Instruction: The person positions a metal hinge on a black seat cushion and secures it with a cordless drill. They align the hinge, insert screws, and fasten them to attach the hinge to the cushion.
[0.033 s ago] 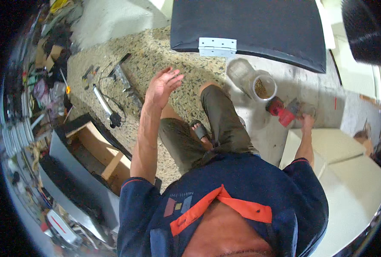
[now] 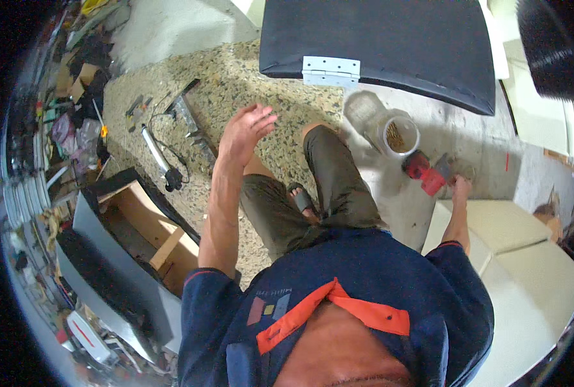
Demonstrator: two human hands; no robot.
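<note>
My left hand (image 2: pixel 247 134) is raised in front of my left knee, its fingers loosely stretched and nothing held in it. On the right, my right hand (image 2: pixel 460 188) is low beside a red power tool (image 2: pixel 433 181) with a dark round end. The fingers of that hand are curled together, and what is between them is too small or hidden to make out. Beyond the tool, a clear plastic tub (image 2: pixel 400 134) holds many small brass-coloured pieces. A dark padded panel (image 2: pixel 377 45) with a white metal hinge (image 2: pixel 331 71) on its near edge lies in front of me.
Cream padded blocks (image 2: pixel 525 277) stand on my right. To the left are an open-framed grey padded piece (image 2: pixel 125 258), a white rod-shaped tool (image 2: pixel 156 153) with a dark cord, and a long metal piece (image 2: pixel 193 122) on the speckled floor. Clutter lines the far left.
My right hand has drawn slightly back toward me beside the red tool, its fingers looking more gathered. The left hand has hardly moved. The whole view has shifted a little.
</note>
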